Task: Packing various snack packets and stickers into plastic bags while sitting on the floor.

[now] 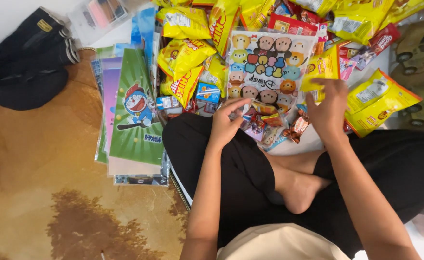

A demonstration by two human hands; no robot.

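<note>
Left hand (225, 123), right hand (326, 108), snack-filled cartoon bag (269, 62)

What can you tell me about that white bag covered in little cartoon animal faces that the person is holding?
The cartoon-print bag is a flat, glossy, plastic-looking pouch, white with rows of small round animal faces in many colours. It appears upside down to the camera and lies tilted over a heap of yellow snack packets. Small wrapped sweets show at its near edge. The left hand pinches its near corner; the right hand is at its right side.
</note>
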